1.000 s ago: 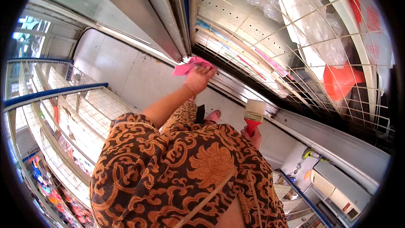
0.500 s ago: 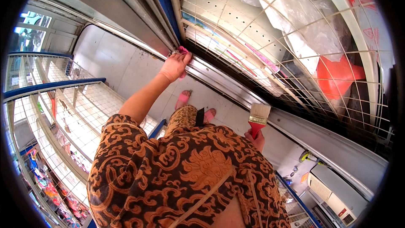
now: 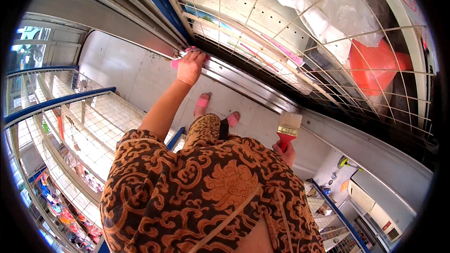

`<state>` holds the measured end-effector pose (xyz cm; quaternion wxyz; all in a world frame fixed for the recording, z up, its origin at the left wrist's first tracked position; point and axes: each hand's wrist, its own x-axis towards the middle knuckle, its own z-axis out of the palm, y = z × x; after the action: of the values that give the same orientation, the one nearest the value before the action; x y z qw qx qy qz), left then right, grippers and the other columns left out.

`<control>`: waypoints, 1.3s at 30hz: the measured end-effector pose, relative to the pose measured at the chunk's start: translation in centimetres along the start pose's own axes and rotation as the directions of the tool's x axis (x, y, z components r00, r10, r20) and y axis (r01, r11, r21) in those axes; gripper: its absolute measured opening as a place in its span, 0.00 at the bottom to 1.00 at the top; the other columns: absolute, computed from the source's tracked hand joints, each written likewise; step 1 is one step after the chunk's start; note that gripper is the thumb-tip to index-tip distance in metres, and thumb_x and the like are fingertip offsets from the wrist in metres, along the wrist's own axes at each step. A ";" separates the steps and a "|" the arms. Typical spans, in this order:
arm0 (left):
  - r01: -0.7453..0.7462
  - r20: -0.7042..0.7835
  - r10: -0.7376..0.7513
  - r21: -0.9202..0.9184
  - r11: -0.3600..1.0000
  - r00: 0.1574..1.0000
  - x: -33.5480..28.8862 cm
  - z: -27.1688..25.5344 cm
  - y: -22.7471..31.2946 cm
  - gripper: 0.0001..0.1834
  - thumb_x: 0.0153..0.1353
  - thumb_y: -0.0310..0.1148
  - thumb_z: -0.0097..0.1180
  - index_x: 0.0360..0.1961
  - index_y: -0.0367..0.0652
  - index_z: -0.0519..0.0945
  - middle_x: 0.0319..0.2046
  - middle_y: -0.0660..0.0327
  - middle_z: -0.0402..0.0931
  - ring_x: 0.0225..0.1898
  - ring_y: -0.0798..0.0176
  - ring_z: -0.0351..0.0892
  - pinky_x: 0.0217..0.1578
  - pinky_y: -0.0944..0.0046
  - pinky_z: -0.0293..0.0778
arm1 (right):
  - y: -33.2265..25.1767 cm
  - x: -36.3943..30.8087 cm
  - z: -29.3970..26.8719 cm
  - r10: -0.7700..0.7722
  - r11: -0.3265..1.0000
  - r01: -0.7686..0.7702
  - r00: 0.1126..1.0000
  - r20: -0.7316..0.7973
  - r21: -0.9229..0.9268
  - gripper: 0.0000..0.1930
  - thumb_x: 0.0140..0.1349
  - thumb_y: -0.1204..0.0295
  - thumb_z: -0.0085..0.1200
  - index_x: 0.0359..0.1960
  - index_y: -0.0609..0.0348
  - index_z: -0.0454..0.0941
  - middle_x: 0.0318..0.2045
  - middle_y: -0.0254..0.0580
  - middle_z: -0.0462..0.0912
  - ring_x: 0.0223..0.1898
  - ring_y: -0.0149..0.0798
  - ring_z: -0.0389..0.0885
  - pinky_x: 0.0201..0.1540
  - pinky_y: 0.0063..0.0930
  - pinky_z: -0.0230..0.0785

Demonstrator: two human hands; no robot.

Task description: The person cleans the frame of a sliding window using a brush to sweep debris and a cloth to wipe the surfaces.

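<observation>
My left hand reaches out to the metal sliding-door track at the corner by the door frame. Its fingers press a pink cloth onto the track, and the cloth sticks out on both sides of them. Close to my body on the right, my right hand is closed around the red handle of a flat paintbrush. The pale bristles point up and away from me, clear of the track. Part of the right hand is hidden behind my patterned sleeve.
Beyond the track stands a wire-mesh rack with plastic bags and a red bag. White mesh shelves with blue rails fill the left. My feet in pink sandals are on the tiled floor. A white boxy appliance is lower right.
My left hand has shifted slightly left along the track, its fingers now lying flatter over the cloth. The paintbrush stays in my right hand, and the whole view has tilted a little.
</observation>
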<state>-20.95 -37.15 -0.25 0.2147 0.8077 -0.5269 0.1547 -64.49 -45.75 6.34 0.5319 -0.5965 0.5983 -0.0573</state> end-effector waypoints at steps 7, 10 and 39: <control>-0.051 0.041 0.054 -0.060 0.997 0.998 -0.6 1.7 3.5 0.09 0.50 0.26 0.53 0.35 0.45 0.78 0.32 0.59 0.78 0.33 0.56 0.78 0.34 0.61 0.76 | 2.1 0.0 0.0 -0.010 1.000 0.010 1.000 0.022 0.002 0.11 0.51 0.71 0.59 0.34 0.61 0.73 0.23 0.34 0.74 0.26 0.30 0.70 0.32 0.26 0.64; -0.027 0.139 0.044 -0.121 0.992 0.989 -1.1 2.4 6.9 0.12 0.47 0.28 0.53 0.36 0.48 0.77 0.30 0.60 0.76 0.33 0.56 0.77 0.33 0.60 0.75 | 1.5 -0.4 -0.4 0.015 1.000 -0.016 0.999 0.046 0.011 0.10 0.52 0.71 0.59 0.33 0.60 0.73 0.23 0.32 0.74 0.26 0.29 0.69 0.32 0.24 0.63; 0.098 0.390 -0.208 0.283 0.954 0.897 0.0 0.3 2.0 0.14 0.49 0.29 0.48 0.40 0.47 0.72 0.37 0.58 0.76 0.46 0.59 0.74 0.47 0.59 0.60 | 1.7 1.1 1.0 -0.024 0.992 0.041 0.990 0.141 -0.118 0.06 0.57 0.76 0.57 0.32 0.62 0.73 0.26 0.35 0.79 0.30 0.28 0.77 0.35 0.24 0.68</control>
<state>-22.82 -37.98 -0.15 0.0031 0.8821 -0.4701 0.0288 -64.62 -45.54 4.07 0.5345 -0.6397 0.5521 0.0119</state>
